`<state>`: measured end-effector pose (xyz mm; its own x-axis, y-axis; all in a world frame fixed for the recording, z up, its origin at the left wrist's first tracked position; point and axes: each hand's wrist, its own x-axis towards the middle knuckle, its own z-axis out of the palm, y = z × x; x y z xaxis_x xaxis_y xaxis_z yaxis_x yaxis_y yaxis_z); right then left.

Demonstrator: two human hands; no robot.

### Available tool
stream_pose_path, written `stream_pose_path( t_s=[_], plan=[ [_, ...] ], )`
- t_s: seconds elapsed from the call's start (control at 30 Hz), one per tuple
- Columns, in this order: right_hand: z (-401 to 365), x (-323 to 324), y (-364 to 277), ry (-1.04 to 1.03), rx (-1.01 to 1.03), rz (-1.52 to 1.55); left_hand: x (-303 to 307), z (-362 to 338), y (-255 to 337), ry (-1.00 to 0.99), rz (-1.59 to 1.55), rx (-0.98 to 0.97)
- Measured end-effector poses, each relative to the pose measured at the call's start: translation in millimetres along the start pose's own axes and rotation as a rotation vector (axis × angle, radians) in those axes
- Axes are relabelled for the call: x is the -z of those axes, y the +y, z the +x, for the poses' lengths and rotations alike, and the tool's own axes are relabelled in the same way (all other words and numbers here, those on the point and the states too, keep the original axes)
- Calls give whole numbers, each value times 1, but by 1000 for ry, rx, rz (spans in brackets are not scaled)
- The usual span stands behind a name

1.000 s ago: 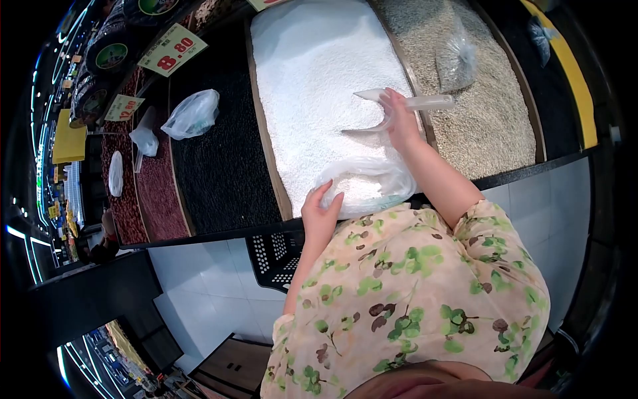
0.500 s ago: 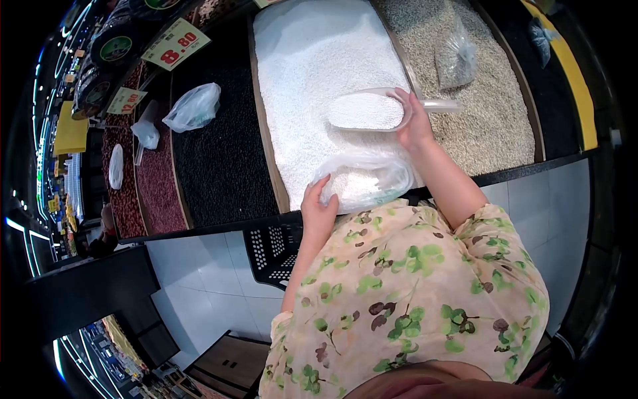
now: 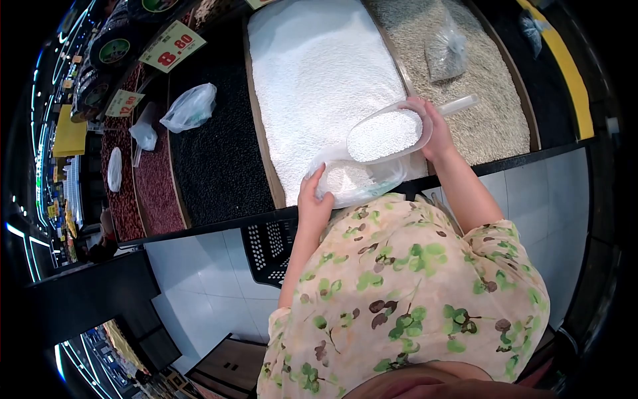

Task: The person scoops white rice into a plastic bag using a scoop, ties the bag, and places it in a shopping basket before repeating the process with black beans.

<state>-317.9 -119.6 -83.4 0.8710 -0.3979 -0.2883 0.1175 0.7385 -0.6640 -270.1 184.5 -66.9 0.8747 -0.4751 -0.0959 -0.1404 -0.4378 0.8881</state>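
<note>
A clear plastic scoop (image 3: 425, 126) full of white grains (image 3: 385, 135) is gripped by my right hand (image 3: 435, 133) around the back of its bowl; the handle points off to the right. The scoop's front edge tilts down over the mouth of a clear plastic bag (image 3: 389, 178). My left hand (image 3: 314, 203) holds the bag's left rim, keeping its mouth wide. White grains lie inside the bag. Both sit at the front edge of the bin of white grain (image 3: 319, 66).
Left are bins of black beans (image 3: 219, 153) and reddish beans (image 3: 156, 189), with plastic bags (image 3: 191, 108) on them. At right, a beige grain bin (image 3: 492, 106) holds a filled bag (image 3: 445, 53). A price card (image 3: 173, 46) stands upper left. A black basket (image 3: 269, 249) is below.
My right hand has brought the loaded scoop down and toward me, turning its front edge over the bag. My left hand has shifted slightly up with the bag.
</note>
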Motion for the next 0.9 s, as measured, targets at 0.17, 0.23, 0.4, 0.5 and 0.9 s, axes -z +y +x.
stream_pose_path(
  t_s=[0.17, 0.23, 0.4, 0.5, 0.9],
  plan=[
    [-15, -1, -3, -94, 77, -222, -1, 1, 2, -13, -11, 16],
    [-18, -1, -3, -163, 135, -370, -1, 0, 1, -7, -14, 7],
    [-43, -29, -20, -292, 189, -671, -2, -3, -1, -2, -10, -8],
    [-46, -35, -21, -431, 458, -893, -4, -5, -3, 5, -7, 4],
    [-54, -61, -33, -531, 695, -1100, -4, -8, -3, 15, -4, -11]
  ],
)
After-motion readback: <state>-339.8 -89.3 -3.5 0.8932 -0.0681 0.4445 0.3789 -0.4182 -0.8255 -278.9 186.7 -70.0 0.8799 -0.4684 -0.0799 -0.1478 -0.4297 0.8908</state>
